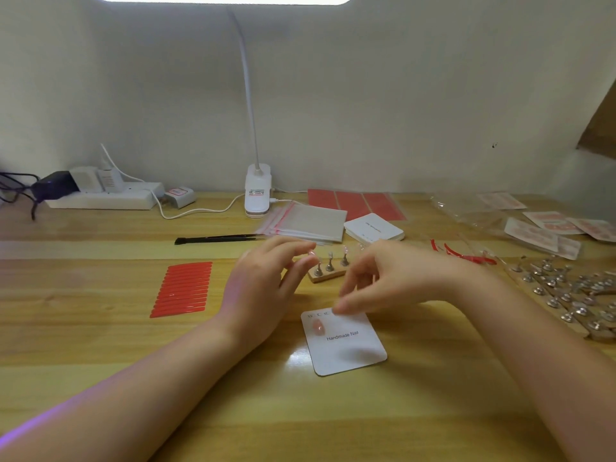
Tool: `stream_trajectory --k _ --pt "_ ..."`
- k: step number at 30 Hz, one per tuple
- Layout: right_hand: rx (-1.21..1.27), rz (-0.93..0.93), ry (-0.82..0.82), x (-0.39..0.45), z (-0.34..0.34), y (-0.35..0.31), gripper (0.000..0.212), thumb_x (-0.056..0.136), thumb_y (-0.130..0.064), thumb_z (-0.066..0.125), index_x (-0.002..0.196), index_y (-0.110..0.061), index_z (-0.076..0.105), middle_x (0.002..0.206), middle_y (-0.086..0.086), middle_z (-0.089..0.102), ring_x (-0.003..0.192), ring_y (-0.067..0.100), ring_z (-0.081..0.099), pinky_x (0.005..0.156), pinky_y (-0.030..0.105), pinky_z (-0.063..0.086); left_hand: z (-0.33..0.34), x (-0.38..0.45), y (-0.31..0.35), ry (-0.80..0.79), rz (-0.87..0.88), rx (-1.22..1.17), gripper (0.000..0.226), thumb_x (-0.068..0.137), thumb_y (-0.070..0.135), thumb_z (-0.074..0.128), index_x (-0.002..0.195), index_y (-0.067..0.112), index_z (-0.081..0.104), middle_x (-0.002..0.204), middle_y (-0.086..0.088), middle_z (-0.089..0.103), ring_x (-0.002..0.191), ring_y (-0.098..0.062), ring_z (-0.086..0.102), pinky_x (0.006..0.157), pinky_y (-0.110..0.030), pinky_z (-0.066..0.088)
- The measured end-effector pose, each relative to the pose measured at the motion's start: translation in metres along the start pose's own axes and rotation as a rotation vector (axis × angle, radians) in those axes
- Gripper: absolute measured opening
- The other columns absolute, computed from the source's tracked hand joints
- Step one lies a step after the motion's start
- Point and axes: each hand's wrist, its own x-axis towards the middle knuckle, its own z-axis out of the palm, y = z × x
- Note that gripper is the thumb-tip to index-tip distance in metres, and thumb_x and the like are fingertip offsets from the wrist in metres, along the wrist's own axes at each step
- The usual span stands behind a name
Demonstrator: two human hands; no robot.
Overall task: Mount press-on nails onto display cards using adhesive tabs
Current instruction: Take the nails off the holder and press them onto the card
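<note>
Display card [346, 348] at 6 o'clock, 1 pink nail [318, 327] mounted top-left. Right hand [376, 281] hovers over card's top edge, fingers loosely curled; can't tell if pinching anything. Left hand [266, 278] at 12 o'clock, fingers relaxed, nearing nail stand [328, 271]. Risk: sleeve-free wrist nudges card, skewing next placement.

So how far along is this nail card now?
Done: one pink nail sits at the left of the white card. In hand: the left hand reaches the wooden nail stand; the right hand touches the card's top edge. Left: the card's remaining spots.
</note>
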Motion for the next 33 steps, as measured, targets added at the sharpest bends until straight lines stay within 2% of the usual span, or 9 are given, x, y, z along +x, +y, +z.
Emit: stream_trajectory --k 5,8,13,17,19,23,26,28,33 --pt "-0.239 0.160 -0.198 -0.003 0.008 0.002 0.094 0.023 -0.077 0.077 0.107 -0.052 0.043 0.100 -0.025 0.052 0.092 -0.001 0.054 0.080 0.027 0.048 0.001 0.000 0.000 -0.004 -0.009 0.009 0.037 0.093 0.039 0.055 0.112 0.012 0.070 0.109 0.003 0.067 0.084 -0.018 0.064 0.080 -0.047 0.051" --pt "-0.266 0.169 -0.225 -0.002 0.011 0.001 0.091 0.020 -0.073 0.077 0.099 -0.049 0.041 0.102 -0.026 0.046 0.094 0.002 0.051 0.080 0.033 0.049 0.002 0.000 0.000 0.000 -0.007 0.001 0.038 0.090 0.039 0.053 0.111 0.011 0.070 0.107 0.004 0.066 0.079 -0.017 0.063 0.077 -0.046 0.052" --pt "-0.285 0.133 -0.211 -0.001 0.009 0.000 0.082 0.033 -0.072 0.082 0.099 -0.042 0.043 0.103 -0.023 0.045 0.090 0.003 0.050 0.067 0.024 0.042 0.002 -0.001 -0.003 0.018 -0.056 -0.006 0.035 0.095 0.043 0.050 0.108 0.016 0.070 0.103 0.012 0.064 0.080 -0.008 0.061 0.076 -0.034 0.052" --pt "-0.216 0.082 -0.085 -0.003 0.002 0.000 0.078 0.044 -0.067 0.083 0.104 -0.040 0.042 0.106 -0.022 0.048 0.089 0.003 0.053 0.067 0.024 0.046 0.001 0.001 -0.004 0.024 -0.173 -0.095 0.034 0.088 0.051 0.044 0.109 0.031 0.061 0.094 0.020 0.065 0.079 -0.003 0.064 0.069 -0.014 0.047" --pt "-0.179 0.067 0.016 -0.004 -0.001 0.000 0.077 0.045 -0.067 0.082 0.104 -0.039 0.042 0.104 -0.021 0.050 0.085 0.002 0.054 0.064 0.024 0.044 0.002 0.002 -0.003 0.067 -0.243 -0.227 0.024 0.088 0.049 0.045 0.105 0.036 0.057 0.090 0.019 0.069 0.074 -0.003 0.066 0.067 -0.013 0.047" --pt "-0.117 0.010 0.245 0.001 -0.001 0.001 0.080 0.047 -0.064 0.079 0.111 -0.034 0.041 0.108 -0.018 0.048 0.091 0.005 0.053 0.075 0.030 0.050 0.003 0.007 0.005 0.156 -0.284 -0.443 0.020 0.089 0.045 0.045 0.099 0.031 0.055 0.096 0.012 0.070 0.072 -0.004 0.067 0.067 -0.018 0.051" --pt "-0.165 -0.025 0.378 0.005 0.003 0.000 0.089 0.055 -0.058 0.082 0.127 -0.029 0.038 0.118 -0.017 0.044 0.096 0.007 0.048 0.080 0.030 0.047 0.005 0.007 0.009 0.099 -0.285 -0.507 0.023 0.089 0.047 0.042 0.099 0.029 0.053 0.113 0.007 0.064 0.092 -0.011 0.065 0.078 -0.022 0.051" --pt "-0.194 -0.057 0.473 0.007 0.006 0.001 0.087 0.056 -0.056 0.082 0.127 -0.027 0.040 0.118 -0.012 0.045 0.099 0.010 0.048 0.085 0.033 0.048 0.005 0.007 0.008 0.064 -0.296 -0.498 0.024 0.093 0.050 0.042 0.097 0.030 0.054 0.113 0.003 0.063 0.100 -0.018 0.063 0.083 -0.031 0.051" --pt "-0.179 -0.163 0.602 0.011 0.015 -0.001 0.086 0.059 -0.046 0.086 0.129 -0.025 0.040 0.121 -0.010 0.042 0.093 0.006 0.043 0.071 0.016 0.035 0.002 0.008 0.006 0.078 -0.290 -0.476 0.027 0.089 0.049 0.042 0.097 0.033 0.062 0.098 0.011 0.066 0.093 -0.009 0.062 0.080 -0.027 0.050"
